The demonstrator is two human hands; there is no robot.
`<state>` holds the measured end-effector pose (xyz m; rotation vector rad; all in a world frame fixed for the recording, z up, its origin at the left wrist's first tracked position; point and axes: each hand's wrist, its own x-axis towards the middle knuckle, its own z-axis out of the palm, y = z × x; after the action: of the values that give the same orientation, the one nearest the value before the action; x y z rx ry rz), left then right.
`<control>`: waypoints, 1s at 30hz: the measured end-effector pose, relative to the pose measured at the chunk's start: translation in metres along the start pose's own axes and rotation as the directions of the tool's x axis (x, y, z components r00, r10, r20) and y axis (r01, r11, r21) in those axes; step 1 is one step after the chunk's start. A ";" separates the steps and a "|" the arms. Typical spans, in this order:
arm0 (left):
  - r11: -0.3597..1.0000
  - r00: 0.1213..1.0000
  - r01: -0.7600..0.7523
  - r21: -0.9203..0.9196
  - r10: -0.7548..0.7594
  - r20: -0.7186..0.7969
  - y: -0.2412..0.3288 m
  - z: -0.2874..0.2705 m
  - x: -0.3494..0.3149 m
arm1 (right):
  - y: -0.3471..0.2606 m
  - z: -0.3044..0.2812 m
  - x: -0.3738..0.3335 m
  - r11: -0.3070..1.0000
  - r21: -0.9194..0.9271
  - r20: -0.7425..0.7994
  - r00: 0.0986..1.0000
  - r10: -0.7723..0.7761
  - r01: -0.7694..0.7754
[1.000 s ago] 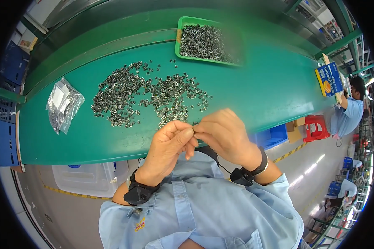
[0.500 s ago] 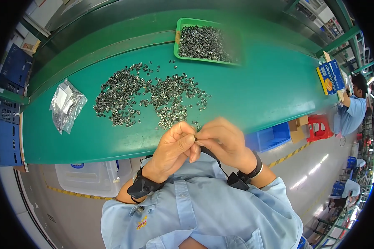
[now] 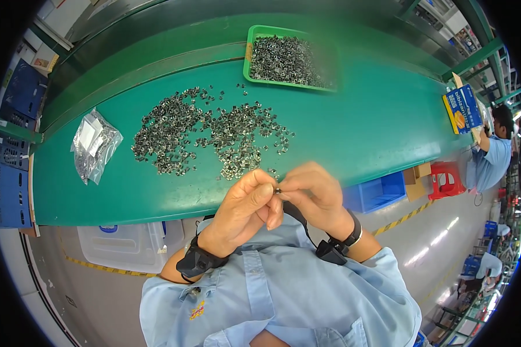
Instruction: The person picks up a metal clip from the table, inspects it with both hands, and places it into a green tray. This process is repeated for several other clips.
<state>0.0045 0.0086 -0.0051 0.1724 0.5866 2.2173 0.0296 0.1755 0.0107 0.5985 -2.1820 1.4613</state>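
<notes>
Just over the table's near edge, my left hand point(image 3: 246, 202) and my right hand point(image 3: 315, 194) meet with fingertips pinched. Between them is a small dark metal part point(image 3: 277, 191), its shape too small to make out fully. Both thumbs and forefingers close on it from either side. Beyond my hands, two loose heaps of small shiny metal pieces lie on the green tabletop: a left heap point(image 3: 167, 136) and a right heap point(image 3: 240, 139), nearly touching. A few strays lie close to my fingertips.
At the back, a green tray point(image 3: 248, 63) holds many similar pieces. A clear plastic bag point(image 3: 95, 147) of parts lies left. Under the right edge are a blue bin point(image 3: 379, 194) and red stool point(image 3: 446, 179); a lidded clear box point(image 3: 121, 246) sits below left. Another person point(image 3: 492, 153) works far right.
My right hand's fingertips have shifted slightly away from my left ones, so the small metal part shows more between them. The heaps, tray and bag lie as before.
</notes>
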 end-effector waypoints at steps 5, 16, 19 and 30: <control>0.999 0.998 0.002 -0.048 0.001 0.061 -0.001 -0.003 0.001 | -0.001 0.001 0.001 0.998 -0.022 0.007 0.999 -0.054 0.054; 0.979 0.997 0.003 0.203 0.013 -0.079 0.011 0.004 -0.002 | 0.007 0.000 0.001 0.997 -0.005 0.077 0.994 -0.078 0.078; 0.988 0.995 0.008 0.156 0.007 -0.095 0.012 0.007 0.000 | 0.009 0.003 0.001 0.998 0.037 0.062 0.997 -0.047 0.045; 0.981 0.988 0.002 0.192 0.028 -0.155 0.010 0.006 0.005 | 0.017 0.007 0.000 0.994 0.100 -0.002 0.999 0.045 -0.044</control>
<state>-0.0037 0.0086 0.0051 0.1011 0.8895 2.1980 0.0188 0.1751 -0.0039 0.5829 -2.1415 1.6009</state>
